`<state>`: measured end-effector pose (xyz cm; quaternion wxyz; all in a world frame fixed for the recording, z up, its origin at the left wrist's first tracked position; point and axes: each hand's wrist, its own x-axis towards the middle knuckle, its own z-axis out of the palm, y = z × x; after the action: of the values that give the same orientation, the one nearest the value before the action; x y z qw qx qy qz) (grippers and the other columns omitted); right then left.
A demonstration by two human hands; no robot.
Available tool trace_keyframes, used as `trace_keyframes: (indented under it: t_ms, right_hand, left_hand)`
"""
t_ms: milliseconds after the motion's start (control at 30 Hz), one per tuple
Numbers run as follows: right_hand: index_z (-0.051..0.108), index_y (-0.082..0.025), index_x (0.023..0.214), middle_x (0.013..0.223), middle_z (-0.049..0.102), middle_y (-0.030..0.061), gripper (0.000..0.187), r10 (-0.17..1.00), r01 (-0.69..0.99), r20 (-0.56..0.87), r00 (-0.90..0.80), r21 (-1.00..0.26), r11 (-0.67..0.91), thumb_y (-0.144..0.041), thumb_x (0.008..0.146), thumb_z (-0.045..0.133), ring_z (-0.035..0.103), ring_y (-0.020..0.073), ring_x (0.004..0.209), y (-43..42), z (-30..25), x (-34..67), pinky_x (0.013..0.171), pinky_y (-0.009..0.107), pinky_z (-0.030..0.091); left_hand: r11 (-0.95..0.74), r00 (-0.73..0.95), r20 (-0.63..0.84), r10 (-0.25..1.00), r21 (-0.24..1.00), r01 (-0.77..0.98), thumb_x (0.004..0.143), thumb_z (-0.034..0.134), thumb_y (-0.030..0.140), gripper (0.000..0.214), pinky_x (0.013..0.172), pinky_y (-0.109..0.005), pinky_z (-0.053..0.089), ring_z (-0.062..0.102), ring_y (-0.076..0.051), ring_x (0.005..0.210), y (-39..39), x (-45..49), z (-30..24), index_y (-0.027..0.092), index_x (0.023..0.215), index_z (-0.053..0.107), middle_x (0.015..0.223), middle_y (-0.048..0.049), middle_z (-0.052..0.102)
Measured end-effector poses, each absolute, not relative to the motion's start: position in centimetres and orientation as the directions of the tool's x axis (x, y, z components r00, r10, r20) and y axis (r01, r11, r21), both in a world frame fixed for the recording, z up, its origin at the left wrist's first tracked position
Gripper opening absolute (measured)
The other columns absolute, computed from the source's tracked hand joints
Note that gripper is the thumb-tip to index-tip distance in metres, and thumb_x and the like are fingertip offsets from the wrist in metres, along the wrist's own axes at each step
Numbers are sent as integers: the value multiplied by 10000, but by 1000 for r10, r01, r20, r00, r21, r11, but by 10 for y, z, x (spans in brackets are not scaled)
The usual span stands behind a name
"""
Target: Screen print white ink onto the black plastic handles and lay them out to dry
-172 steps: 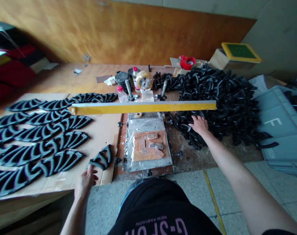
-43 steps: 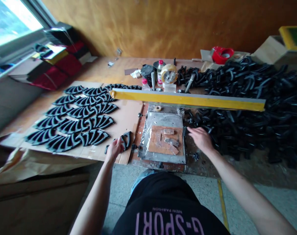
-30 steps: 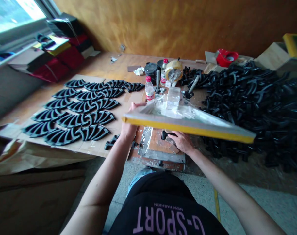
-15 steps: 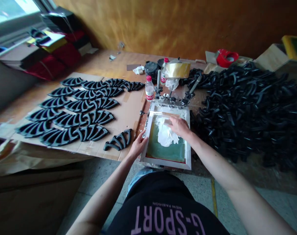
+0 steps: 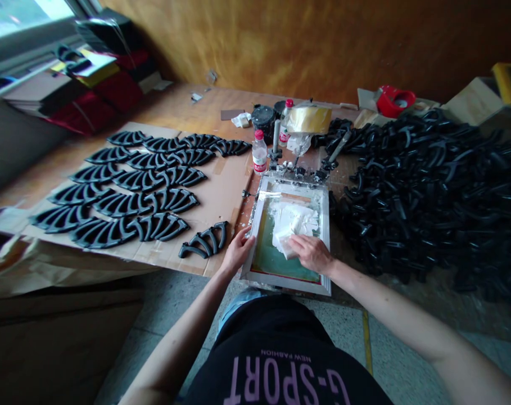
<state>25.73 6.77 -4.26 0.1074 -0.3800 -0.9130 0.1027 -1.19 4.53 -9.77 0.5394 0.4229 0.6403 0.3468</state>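
The open right hand (image 5: 310,253) presses flat on a white pasty wad (image 5: 291,220) on a silver-framed green-mesh screen (image 5: 285,285); the left hand (image 5: 238,253) lies against its edge, grip unclear. Left of the screen, black arched parts (image 5: 171,198) lie in rows on a brown cardboard sheet (image 5: 221,185); right of it, a large unsorted black heap (image 5: 424,197) is left.

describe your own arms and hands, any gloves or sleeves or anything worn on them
Both forearms are bare. The left hand and right hand wear no gloves, and no sleeve, watch or band shows on either arm. Nearer the camera is a black top with pale pink G-SPORT and NEW FASHION lettering, and a strip of blue denim shows beyond it.
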Motion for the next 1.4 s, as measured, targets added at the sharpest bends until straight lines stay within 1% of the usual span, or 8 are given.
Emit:
trace_keyframes:
  t_ms: [167,367,600,833,933,1067,1267,1400]
  right_hand:
    - [680,-241,1073,1003,705,29,219,777,717,90,-623,-333,613,-203,884,577,643,179,887,84,-26,253,768,279,488]
    - [510,-277,1383,1134,671,67,584,923,861,235,-305,-346,373,-359,829,673,639,226,921,166,25,261,813,351,497]
    - [685,-181,1023,880,687,79,345,978,862,202,46,-504,63,-417,902,465,617,227,817,164,-3,352,761,349,477]
    - [626,-178,807,924,668,116,228,938,905,-5,-347,-266,333,-387,886,584,594,243,934,90,-76,287,839,329,434]
    - [587,-159,849,880,668,145,168,938,924,-28,-347,-181,336,-291,931,520,605,258,878,81,-77,269,807,344,421]
    - [557,-177,882,819,655,129,211,891,851,60,-449,-275,447,-330,971,442,592,278,833,69,-59,233,760,368,413]
    - [598,-195,922,955,639,109,178,652,553,149,-743,-411,725,-298,966,460,542,262,956,34,-43,119,853,365,415]
    - [645,-212,1026,1047,645,90,202,627,544,57,-777,-439,715,-324,962,490,539,241,1015,55,-60,56,884,350,420]
  left_hand:
    - [415,-63,-410,910,900,136,783,628,548,712,614,-248,492,647,-167,703,46,-11,-89,193,1388,507,844,-38,709]
    - [326,-77,-320,944,940,102,840,493,668,694,499,-215,425,577,-126,576,46,-12,-19,196,1344,558,791,-25,683]
    - [-29,-209,4,978,993,-118,915,316,665,631,573,-238,499,635,-137,691,96,14,65,164,1032,681,815,-61,691]
    - [-113,-310,52,949,976,-184,911,341,661,633,606,-229,503,647,-138,758,115,38,68,179,1255,563,861,-71,698]
    - [126,-209,-162,965,976,-176,884,400,669,645,570,-228,489,638,-146,716,65,49,27,141,1205,589,876,-101,712]
    - [511,46,-513,857,837,-198,817,475,713,702,538,-248,505,666,-204,785,-4,70,-32,123,1177,604,1009,-169,708]
    - [356,-452,-479,753,873,-333,778,552,685,558,491,-208,481,595,-126,609,-30,11,-67,138,883,584,729,-41,626]
    - [485,-601,-516,611,844,-231,851,461,642,509,496,-212,484,623,-125,579,-37,-85,-96,150,957,541,761,-58,670]
